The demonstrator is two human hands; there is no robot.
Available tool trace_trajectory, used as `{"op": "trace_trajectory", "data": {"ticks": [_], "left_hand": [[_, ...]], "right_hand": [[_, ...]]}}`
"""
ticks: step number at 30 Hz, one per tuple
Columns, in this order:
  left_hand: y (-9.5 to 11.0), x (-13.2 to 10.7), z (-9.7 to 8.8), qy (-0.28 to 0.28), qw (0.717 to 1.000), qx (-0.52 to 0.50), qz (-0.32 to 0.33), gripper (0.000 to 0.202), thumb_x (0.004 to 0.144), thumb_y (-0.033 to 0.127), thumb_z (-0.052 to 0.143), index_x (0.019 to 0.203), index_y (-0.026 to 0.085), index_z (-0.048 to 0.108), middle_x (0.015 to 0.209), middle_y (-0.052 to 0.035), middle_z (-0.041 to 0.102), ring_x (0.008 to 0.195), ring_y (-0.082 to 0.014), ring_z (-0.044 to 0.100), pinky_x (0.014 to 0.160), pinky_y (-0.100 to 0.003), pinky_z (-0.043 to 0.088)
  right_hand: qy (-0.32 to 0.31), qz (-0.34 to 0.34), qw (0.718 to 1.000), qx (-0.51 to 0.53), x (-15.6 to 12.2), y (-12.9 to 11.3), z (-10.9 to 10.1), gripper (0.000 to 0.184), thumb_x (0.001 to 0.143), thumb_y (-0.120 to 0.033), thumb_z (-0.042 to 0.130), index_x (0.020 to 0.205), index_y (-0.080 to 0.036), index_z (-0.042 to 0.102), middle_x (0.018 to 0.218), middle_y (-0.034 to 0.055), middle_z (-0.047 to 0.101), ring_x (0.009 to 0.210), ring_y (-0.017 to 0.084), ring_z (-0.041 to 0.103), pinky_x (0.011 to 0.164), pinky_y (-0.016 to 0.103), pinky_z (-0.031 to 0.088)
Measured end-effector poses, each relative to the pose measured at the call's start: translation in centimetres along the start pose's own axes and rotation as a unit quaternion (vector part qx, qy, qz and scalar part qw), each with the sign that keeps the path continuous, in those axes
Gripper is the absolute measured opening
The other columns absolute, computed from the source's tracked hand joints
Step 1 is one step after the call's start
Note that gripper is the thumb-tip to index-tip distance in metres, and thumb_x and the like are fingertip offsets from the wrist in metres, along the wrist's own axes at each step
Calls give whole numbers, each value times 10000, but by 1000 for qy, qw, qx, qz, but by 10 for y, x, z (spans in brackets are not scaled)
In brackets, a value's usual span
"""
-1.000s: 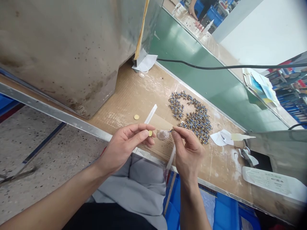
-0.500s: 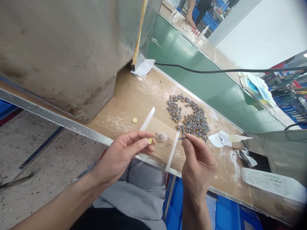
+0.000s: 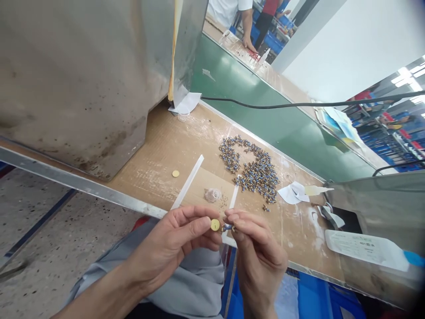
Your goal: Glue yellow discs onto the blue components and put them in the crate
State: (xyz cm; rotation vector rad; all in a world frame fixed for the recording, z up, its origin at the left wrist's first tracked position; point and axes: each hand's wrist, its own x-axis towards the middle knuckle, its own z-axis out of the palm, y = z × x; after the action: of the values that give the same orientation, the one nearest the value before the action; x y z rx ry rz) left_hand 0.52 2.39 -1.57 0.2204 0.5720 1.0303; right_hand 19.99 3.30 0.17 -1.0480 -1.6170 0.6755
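My left hand [image 3: 181,241] pinches a small yellow disc [image 3: 215,225] between thumb and fingertips, just off the bench's near edge. My right hand [image 3: 257,254] is closed on a tiny blue and brass part [image 3: 227,227], held right beside the disc, almost touching it. A pile of the same blue and brass parts [image 3: 252,170] lies on the cardboard-covered bench [image 3: 159,146] beyond my hands. A small clear cap [image 3: 212,195] sits on the bench between two white strips [image 3: 187,182].
A second yellow disc [image 3: 175,173] lies on the bench. A stained metal housing [image 3: 83,79] stands at the left. A green conveyor belt [image 3: 265,115] runs behind, with a black cable [image 3: 299,105] over it. White paper scraps and a glue tube [image 3: 317,190] lie right. Other people stand far back.
My right hand came back from the pile with a small part and met my left hand. Both hands moved nearer to me, off the bench's edge.
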Motion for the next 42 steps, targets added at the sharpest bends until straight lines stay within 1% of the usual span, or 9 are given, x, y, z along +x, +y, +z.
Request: {"op": "trace_trajectory", "data": {"ticks": [6, 11, 16, 19, 23, 34, 36, 38, 42], "left_hand": [[2, -4, 6, 13, 999, 28, 19, 227, 964, 372, 1013, 1103, 199, 965, 941, -66, 927, 811, -145, 852, 808, -202, 705], [2, -5, 6, 24, 998, 54, 30, 232, 969, 419, 1002, 1068, 213, 964, 897, -63, 920, 790, -149, 846, 794, -203, 695], [9, 2, -12, 108, 984, 99, 101, 241, 932, 404, 1032, 1033, 199, 953, 976, -77, 927, 819, -168, 854, 813, -225, 706], [15, 7, -23, 143, 975, 103, 138, 243, 929, 397, 1035, 1037, 196, 950, 989, -76, 922, 831, -172, 852, 831, -232, 707], [18, 8, -27, 125, 977, 92, 143, 209, 973, 381, 997, 1053, 194, 944, 1001, -76, 912, 853, -172, 840, 850, -243, 705], [20, 9, -25, 110, 982, 82, 129, 158, 1025, 340, 950, 1070, 190, 933, 1003, -59, 899, 873, -163, 829, 869, -244, 698], [21, 9, -26, 110, 982, 83, 128, 149, 1030, 337, 945, 1068, 193, 933, 1004, -57, 900, 871, -161, 829, 872, -241, 699], [22, 8, -25, 110, 982, 86, 127, 154, 1034, 344, 942, 1070, 194, 934, 1006, -57, 899, 872, -162, 832, 873, -240, 702], [18, 5, -19, 113, 985, 79, 104, 205, 996, 373, 979, 1059, 182, 937, 982, -61, 898, 835, -161, 834, 820, -229, 710]], "right_hand": [[-10, 18, 1000, 18, -2, 1, -2, 271, 1077, -100, 798, 1206, -323, 886, 1180, 17, 894, 1098, 185, 864, 982, 325, 725], [6, 35, 999, 32, -2, 4, 0, 223, 1102, -155, 779, 1189, -330, 887, 1139, 18, 890, 1070, 189, 848, 934, 329, 708], [60, 25, 993, -94, 24, 21, 7, 180, 1098, -196, 808, 1171, -327, 907, 1155, 16, 883, 1105, 191, 830, 985, 332, 661], [5, -26, 990, -138, 47, 39, 11, 196, 1112, -190, 784, 1179, -324, 910, 1181, 21, 879, 1119, 204, 828, 1012, 361, 652], [-75, -55, 984, -152, 63, 52, 14, 224, 1134, -164, 731, 1168, -304, 902, 1167, 23, 876, 1116, 206, 810, 1020, 371, 633], [-86, -74, 979, -171, 63, 61, 16, 231, 1145, -160, 704, 1178, -286, 895, 1145, 38, 866, 1097, 210, 784, 997, 381, 618], [-74, -84, 977, -182, 64, 62, 16, 235, 1147, -161, 701, 1183, -286, 897, 1142, 42, 865, 1101, 215, 782, 1013, 394, 615], [-35, -80, 979, -182, 61, 58, 16, 208, 1138, -177, 726, 1173, -283, 901, 1144, 45, 866, 1095, 217, 790, 1012, 398, 621], [63, -6, 989, -136, 44, 33, 14, 138, 1100, -219, 803, 1157, -292, 906, 1148, 33, 874, 1090, 208, 816, 991, 370, 642]]}}
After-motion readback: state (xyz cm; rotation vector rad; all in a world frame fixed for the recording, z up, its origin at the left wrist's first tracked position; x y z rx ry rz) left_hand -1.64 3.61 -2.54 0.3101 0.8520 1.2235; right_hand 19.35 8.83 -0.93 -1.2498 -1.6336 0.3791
